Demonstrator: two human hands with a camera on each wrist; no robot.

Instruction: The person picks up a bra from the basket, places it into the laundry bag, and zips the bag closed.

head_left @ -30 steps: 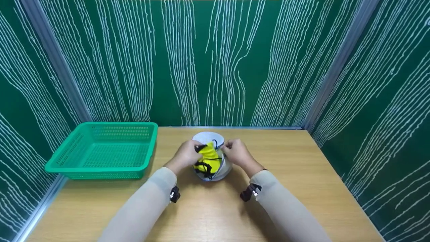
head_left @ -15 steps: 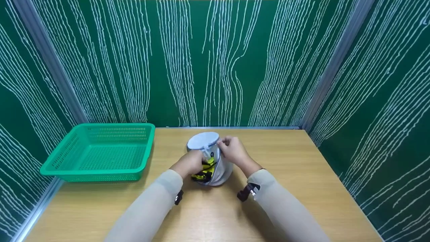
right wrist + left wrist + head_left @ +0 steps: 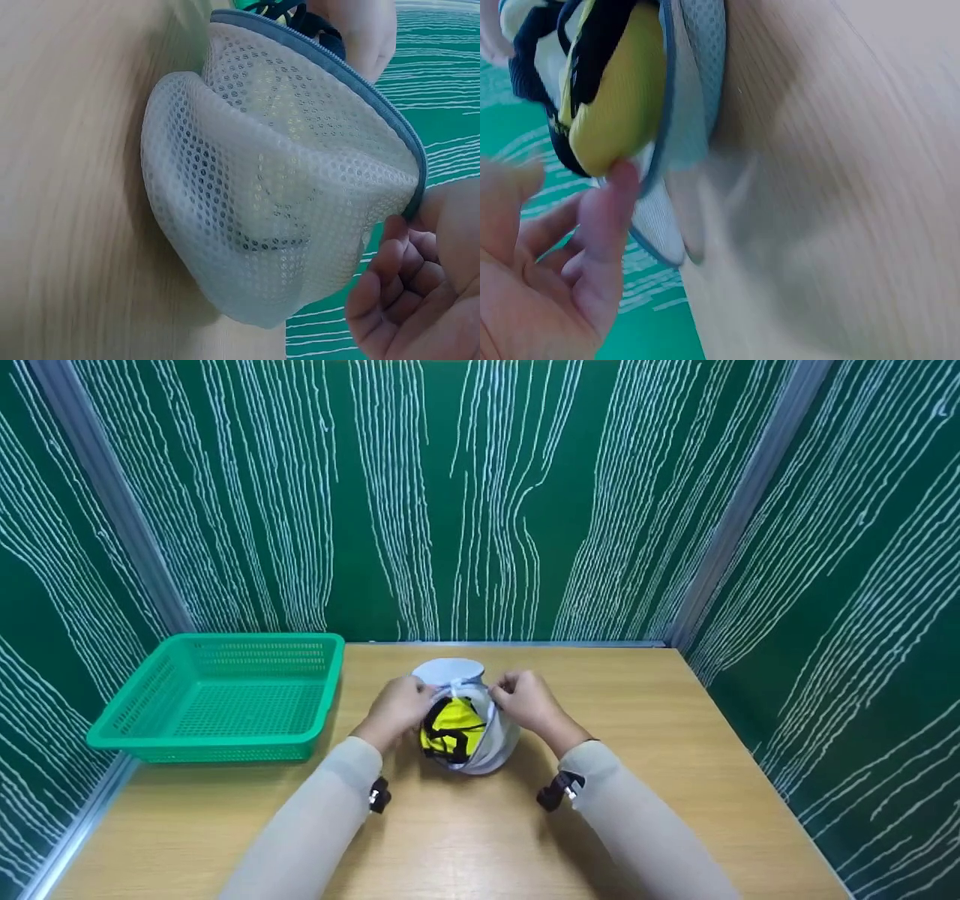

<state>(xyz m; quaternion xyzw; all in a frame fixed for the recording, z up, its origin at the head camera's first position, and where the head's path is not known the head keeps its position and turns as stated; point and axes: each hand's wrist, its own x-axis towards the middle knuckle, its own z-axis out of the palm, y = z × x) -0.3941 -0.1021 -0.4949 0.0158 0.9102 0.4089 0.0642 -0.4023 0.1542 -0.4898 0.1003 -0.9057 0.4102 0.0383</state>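
A white mesh laundry bag [image 3: 501,746] with a grey-blue zipper edge stands gaping in front of the person, its round lid [image 3: 448,668] tipped back. Inside lies a yellow garment [image 3: 463,722] with black straps, seen from closer in the left wrist view as rounded yellow fabric [image 3: 626,90]. At the bag's left rim is the left hand [image 3: 396,709]; one fingertip touches the lower edge of the yellow fabric, thumb apart from it. Between thumb and index finger, the right hand [image 3: 526,705] pinches the zippered rim [image 3: 417,169], with its other fingers curled below.
To the left a green plastic basket [image 3: 214,742] with perforated walls stands on the wooden table [image 3: 637,780]. Green panels [image 3: 660,510] with white wavy lines enclose the table at the back and sides.
The left hand has pushed the yellow garment down into the bag, then drawn back out to the left rim. The bag's mouth shows wider, and the right hand has kept its pinch on the rim.
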